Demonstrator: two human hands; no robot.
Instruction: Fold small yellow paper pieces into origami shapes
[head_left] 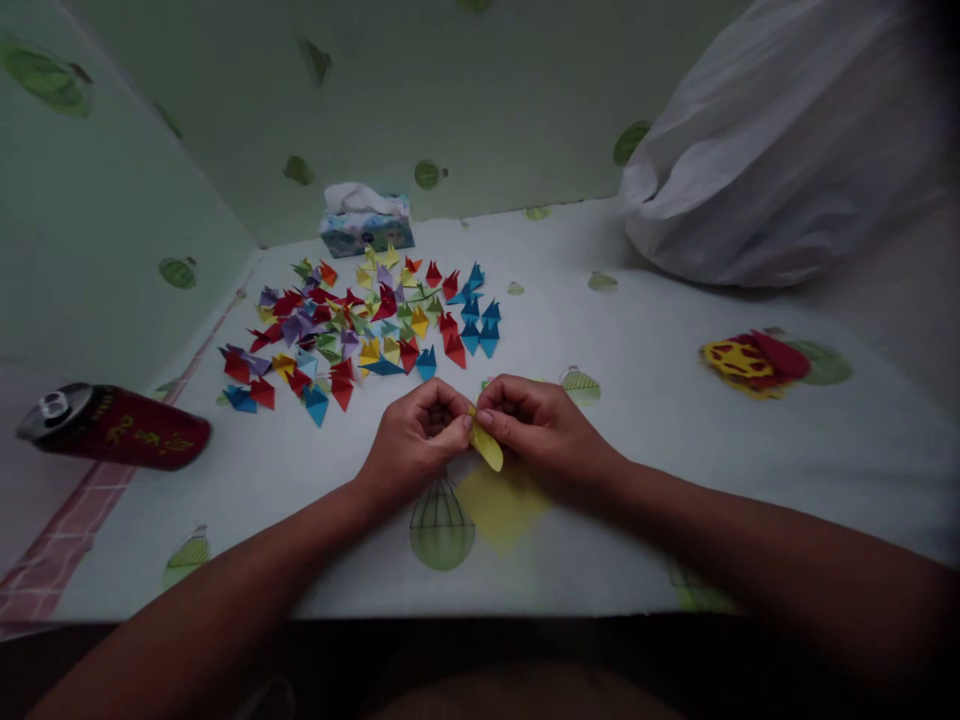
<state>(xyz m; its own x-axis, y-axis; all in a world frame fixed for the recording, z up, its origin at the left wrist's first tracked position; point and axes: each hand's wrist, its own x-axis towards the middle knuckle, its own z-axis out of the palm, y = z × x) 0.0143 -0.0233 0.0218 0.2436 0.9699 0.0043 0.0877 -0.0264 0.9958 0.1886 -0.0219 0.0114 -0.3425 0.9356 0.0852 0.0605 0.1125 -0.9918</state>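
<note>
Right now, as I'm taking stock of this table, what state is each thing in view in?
Left hand: pinching the folded paper
Right hand: pinching it too
Folded paper: narrow, held between both hands
Yellow sheet: lying flat
Paper birds: folded, grouped loosely
Tissue box: open, tissue sticking out
Can: cannot tell whether opened
Plastic bag: bulging, contents unclear
Red and yellow pieces: piled together

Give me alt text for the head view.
Both hands pinch a narrow yellow paper piece above a yellow sheet on a table. Beyond lie many multicoloured folded papers and a tissue box; a red can is left, a white bag right.
</note>
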